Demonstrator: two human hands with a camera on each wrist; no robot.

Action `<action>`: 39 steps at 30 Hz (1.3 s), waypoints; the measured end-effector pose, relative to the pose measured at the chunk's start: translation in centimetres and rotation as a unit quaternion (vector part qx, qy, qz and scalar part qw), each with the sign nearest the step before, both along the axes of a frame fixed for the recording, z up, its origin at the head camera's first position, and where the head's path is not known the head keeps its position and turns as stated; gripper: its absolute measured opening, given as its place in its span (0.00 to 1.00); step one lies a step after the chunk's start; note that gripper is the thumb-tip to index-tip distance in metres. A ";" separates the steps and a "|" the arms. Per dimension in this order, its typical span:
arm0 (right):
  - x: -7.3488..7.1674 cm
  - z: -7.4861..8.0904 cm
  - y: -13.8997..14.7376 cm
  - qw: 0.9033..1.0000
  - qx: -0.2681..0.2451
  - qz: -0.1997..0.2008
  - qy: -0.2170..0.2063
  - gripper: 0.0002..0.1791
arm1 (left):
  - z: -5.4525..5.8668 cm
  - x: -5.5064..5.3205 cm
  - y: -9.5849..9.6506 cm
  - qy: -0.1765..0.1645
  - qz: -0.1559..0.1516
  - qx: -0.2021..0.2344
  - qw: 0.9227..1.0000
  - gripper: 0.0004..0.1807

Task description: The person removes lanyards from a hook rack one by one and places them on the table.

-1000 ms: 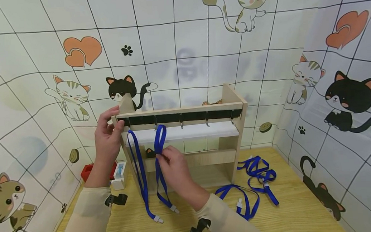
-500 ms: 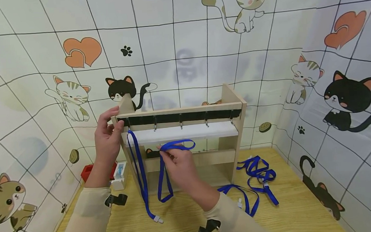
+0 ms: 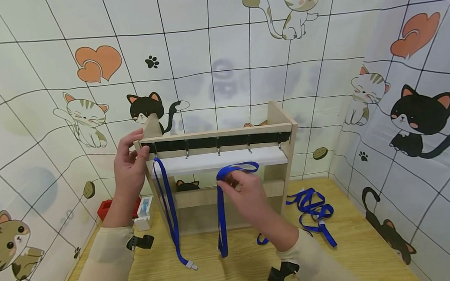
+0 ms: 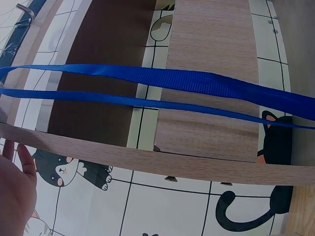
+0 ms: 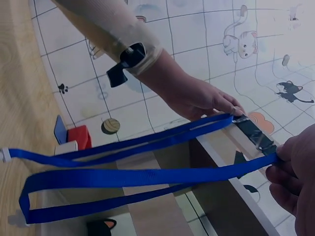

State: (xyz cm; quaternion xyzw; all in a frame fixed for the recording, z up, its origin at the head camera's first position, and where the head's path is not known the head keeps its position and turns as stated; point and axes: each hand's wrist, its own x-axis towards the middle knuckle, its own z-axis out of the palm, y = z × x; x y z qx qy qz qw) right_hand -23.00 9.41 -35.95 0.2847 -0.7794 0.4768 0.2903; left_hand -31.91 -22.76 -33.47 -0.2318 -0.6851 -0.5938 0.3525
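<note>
Left hand grips pale wooden hook rack at its upper left corner. Right hand pinches flat blue fabric lanyard before rack's middle. Second blue lanyard hangs on rack's leftmost metal hook.

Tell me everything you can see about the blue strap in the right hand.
The blue strap is a flat band that looks like woven fabric. The right hand pinches it, with one loop jutting sideways over the hand and the rest hanging doubled below, folding back at the bottom. It hangs in front of the wooden rack, on none of the hooks; whether it touches the rack, I can't tell.
</note>
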 end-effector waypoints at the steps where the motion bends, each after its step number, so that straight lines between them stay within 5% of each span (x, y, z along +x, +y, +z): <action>1: 0.1 0.0 0.5 1.000 0.002 -0.003 0.003 0.05 | 0.0 0.0 0.0 0.001 -0.001 0.000 1.000 0.20; 8: 0.4 -0.2 3.8 0.999 0.034 -0.032 0.026 0.08 | 0.1 -0.2 0.1 0.014 -0.008 0.004 1.000 0.19; 17: 0.5 -1.1 6.1 0.994 0.085 -0.062 -0.035 0.08 | 0.3 0.0 0.2 0.015 -0.006 0.002 1.000 0.20; 29: -0.1 -5.1 7.0 0.988 0.142 0.000 -0.067 0.15 | 0.5 0.1 0.4 0.016 -0.013 0.005 1.000 0.20; 39: -0.4 -7.6 7.7 0.974 0.208 0.058 -0.066 0.07 | 0.2 0.0 0.2 0.014 -0.011 0.008 1.000 0.20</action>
